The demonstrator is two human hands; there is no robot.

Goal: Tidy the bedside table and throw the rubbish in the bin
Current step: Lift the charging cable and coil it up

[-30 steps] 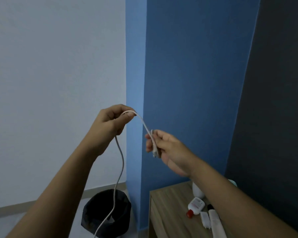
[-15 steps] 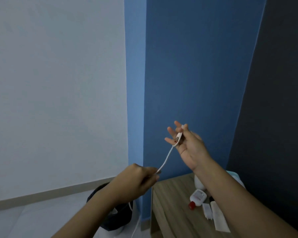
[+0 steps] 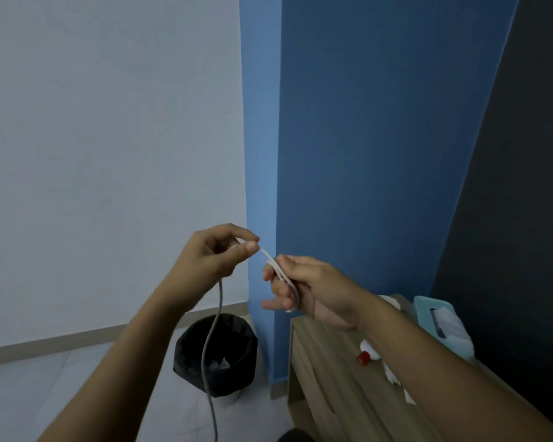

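Coiling cable [image 3: 216, 314] — left hand [image 3: 211, 253] pinches it, right hand [image 3: 310, 288] grips the loops; feed even loops, tail clear of bin [image 3: 245, 362].

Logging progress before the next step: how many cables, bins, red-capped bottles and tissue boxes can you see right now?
cable: 1
bin: 1
red-capped bottle: 1
tissue box: 1
Total: 4

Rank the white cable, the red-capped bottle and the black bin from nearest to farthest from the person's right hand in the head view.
1. White cable: pinched in the right hand itself.
2. Red-capped bottle: on the bedside table, below the right wrist.
3. Black bin: down on the floor, left of the table.
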